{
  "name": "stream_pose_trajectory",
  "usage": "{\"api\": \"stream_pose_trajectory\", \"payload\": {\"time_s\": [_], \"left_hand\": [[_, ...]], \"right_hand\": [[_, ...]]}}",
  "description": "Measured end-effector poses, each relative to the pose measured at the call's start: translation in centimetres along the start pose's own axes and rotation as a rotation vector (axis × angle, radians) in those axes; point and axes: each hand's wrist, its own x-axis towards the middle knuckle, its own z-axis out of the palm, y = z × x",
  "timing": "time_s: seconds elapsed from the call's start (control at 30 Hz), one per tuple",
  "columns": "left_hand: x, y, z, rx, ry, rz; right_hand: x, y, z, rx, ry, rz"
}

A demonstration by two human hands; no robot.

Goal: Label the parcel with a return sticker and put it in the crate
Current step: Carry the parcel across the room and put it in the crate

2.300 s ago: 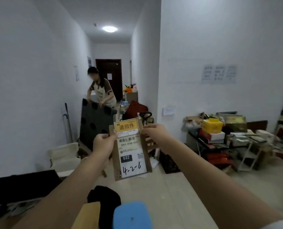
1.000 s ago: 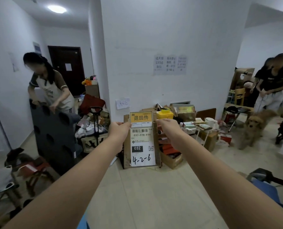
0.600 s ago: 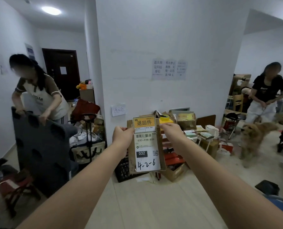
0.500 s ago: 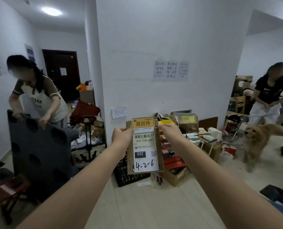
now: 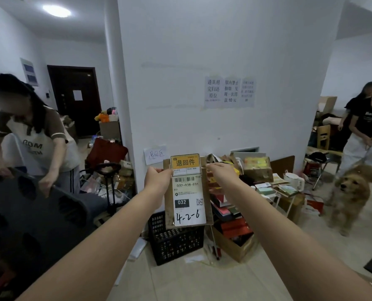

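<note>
Pale tiled floor (image 5: 202, 283), black slotted crate (image 5: 176, 242) standing on it by the white wall, open cardboard box (image 5: 233, 246) of red items just right of the crate, white papers (image 5: 137, 248) lying left of it, brown dog (image 5: 352, 194) standing at right

The parcel (image 5: 188, 192), held upright by the left hand (image 5: 158, 178) and right hand (image 5: 218, 171), hides the upper back of the black crate (image 5: 176, 242) behind it, so the crate's inside cannot be seen. The fingers of both hands go behind the parcel's top edge and are out of sight. The fine print on the yellow return sticker (image 5: 185, 163) and on the white label (image 5: 188, 200) is too small to read. The wall notices (image 5: 229, 92) are partly blurred. The dog (image 5: 352, 192) is smeared by motion, and the person in black (image 5: 370, 131) is cut off by the right edge.
</note>
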Motion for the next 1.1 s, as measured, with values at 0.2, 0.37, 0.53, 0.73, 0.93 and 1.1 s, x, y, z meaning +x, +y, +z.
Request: {"api": "stream_pose_trajectory", "payload": {"time_s": [0.2,0.37,0.53,0.73,0.93,1.1], "left_hand": [[6.9,-0.6,2.6,-0.001,0.029,-0.011],[14.0,-0.7,5.7,-0.021,0.069,-0.037],[21.8,0.4,9.8,-0.031,0.115,-0.04],[30.5,1.7,14.4,-0.052,0.188,-0.01],[37.2,0.3,16.2,-0.049,0.244,-0.054],[43.2,-1.1,17.0,-0.058,0.252,-0.08]], "right_hand": [[8.3,1.1,0.6,0.004,-0.008,0.022],[16.8,1.7,0.5,0.023,-0.073,0.047],[26.7,1.1,-0.4,0.024,-0.129,0.05],[37.5,-0.4,-1.1,-0.013,-0.226,0.009],[44.9,0.9,-0.4,-0.033,-0.32,0.05],[51.1,2.0,1.0,-0.033,-0.322,0.077]]}}
